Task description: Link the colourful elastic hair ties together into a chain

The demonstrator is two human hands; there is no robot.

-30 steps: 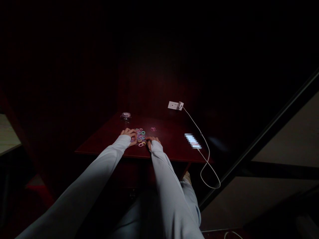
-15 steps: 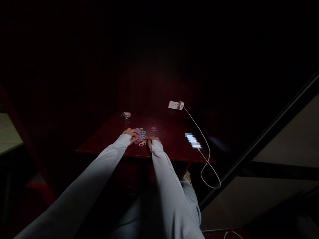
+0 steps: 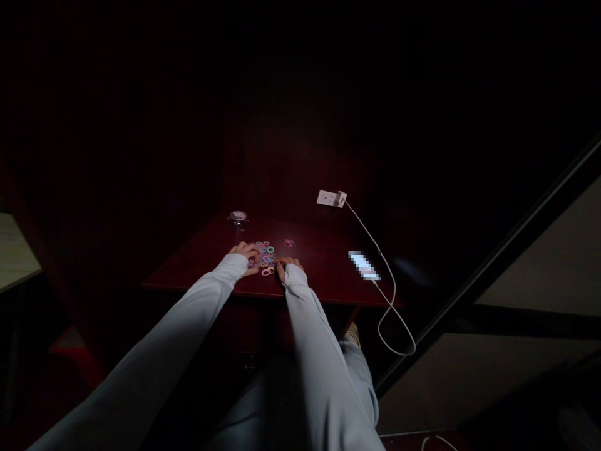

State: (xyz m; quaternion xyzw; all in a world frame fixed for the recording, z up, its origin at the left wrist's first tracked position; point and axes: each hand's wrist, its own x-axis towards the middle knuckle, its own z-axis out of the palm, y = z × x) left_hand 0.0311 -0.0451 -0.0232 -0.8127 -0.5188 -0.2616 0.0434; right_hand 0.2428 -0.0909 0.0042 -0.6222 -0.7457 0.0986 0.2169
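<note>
A loose pile of small coloured hair ties [image 3: 267, 257], pink, purple, teal and yellow, lies on the dark red table near its front edge. My left hand [image 3: 246, 254] is at the pile's left side, thumb apart from the fingers, touching the outer ties. At the right edge of the pile rests my right hand [image 3: 288, 264], fingers loosely bent and apart with the tips by the ties. I see nothing gripped in either hand. Beyond the pile sits a small separate cluster of pink hair ties [image 3: 290, 243].
A clear round container [image 3: 238, 218] stands at the table's back left. On the right lies a lit phone [image 3: 364, 265], its white charging cable [image 3: 395, 288] looping past the table edge up to a wall socket [image 3: 327, 198]. The surroundings are very dark.
My left thumb has moved slightly down and away from its fingers at the pile's edge. The right hand and the small pink cluster look the same.
</note>
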